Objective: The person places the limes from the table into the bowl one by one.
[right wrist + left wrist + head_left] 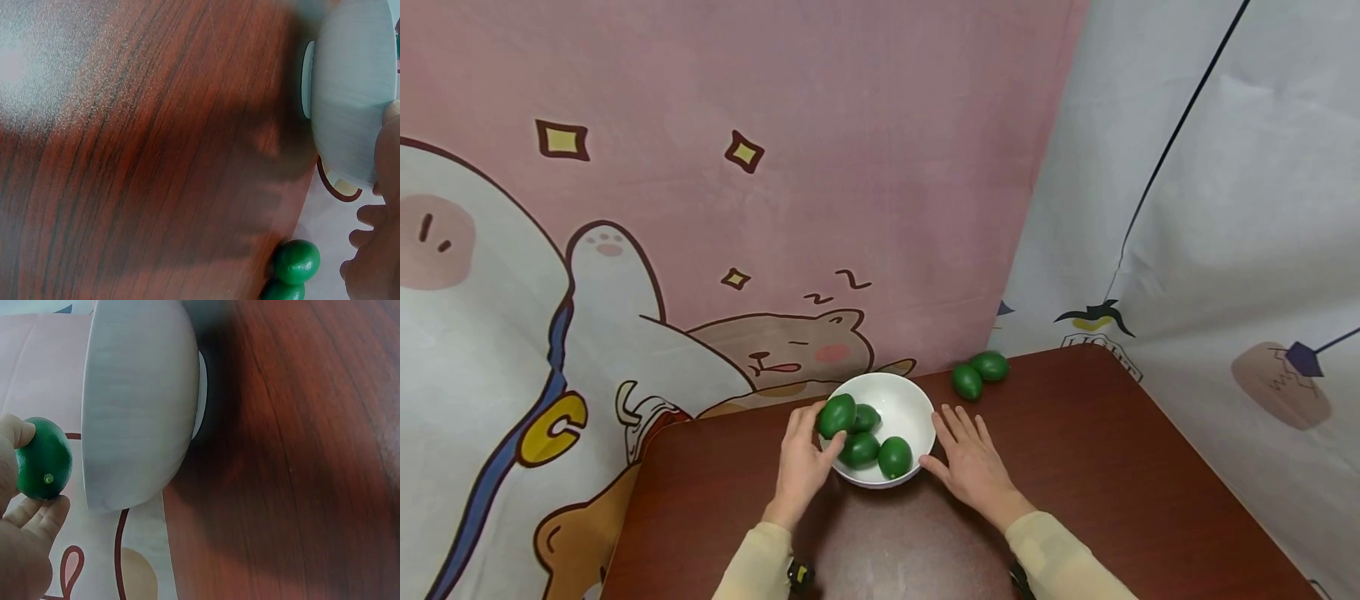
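A white bowl [910,408] stands on the table with three green limes inside, one of them a lime [895,457] near the front rim. My left hand [803,462] pinches another lime [837,416] between thumb and fingers at the bowl's left rim. In the left wrist view, that held lime [45,459] is up beside the rim, apart from the bowl's outer wall [140,406]. My right hand [973,467] is at the bowl's right rim with fingers spread and nothing held. Its thumb is at the bowl's edge in the right wrist view.
Two more limes, a nearer lime [967,382] and a farther lime [991,366], lie together on the brown wooden table [1120,467] behind my right hand. A printed pink cloth [887,167] hangs along the table's back edge, and a white cloth [1247,208] hangs on the right.
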Available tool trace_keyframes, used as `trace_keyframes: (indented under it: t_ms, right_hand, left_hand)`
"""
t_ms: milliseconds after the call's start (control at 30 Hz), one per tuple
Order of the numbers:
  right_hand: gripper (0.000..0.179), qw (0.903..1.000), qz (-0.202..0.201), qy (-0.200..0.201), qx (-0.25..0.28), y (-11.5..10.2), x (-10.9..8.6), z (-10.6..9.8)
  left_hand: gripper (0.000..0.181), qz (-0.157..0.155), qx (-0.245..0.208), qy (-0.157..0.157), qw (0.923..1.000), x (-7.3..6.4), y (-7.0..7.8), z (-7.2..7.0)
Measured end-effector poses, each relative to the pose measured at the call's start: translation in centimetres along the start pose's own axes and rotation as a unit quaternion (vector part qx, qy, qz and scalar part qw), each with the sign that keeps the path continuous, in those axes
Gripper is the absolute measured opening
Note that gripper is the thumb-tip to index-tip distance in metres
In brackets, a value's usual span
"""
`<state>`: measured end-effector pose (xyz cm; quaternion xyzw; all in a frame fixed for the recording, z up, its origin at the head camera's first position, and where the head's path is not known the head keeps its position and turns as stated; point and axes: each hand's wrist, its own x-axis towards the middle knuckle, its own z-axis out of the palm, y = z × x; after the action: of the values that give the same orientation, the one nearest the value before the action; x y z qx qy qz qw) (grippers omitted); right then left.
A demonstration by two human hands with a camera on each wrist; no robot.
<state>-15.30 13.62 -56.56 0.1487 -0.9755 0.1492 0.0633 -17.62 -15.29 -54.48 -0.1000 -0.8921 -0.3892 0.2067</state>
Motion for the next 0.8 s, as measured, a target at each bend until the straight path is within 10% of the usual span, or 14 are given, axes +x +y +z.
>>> trace_keyframes:
  t_ms: [800]
  right_hand:
    - [0.077, 1.0000, -0.003, 0.001, -0.007, 0.0, 0.0, 0.0]
  left_hand:
    - [0.053, -0.008, -0.015, -0.031, 0.9994, -0.2, 1.0, 1.8]
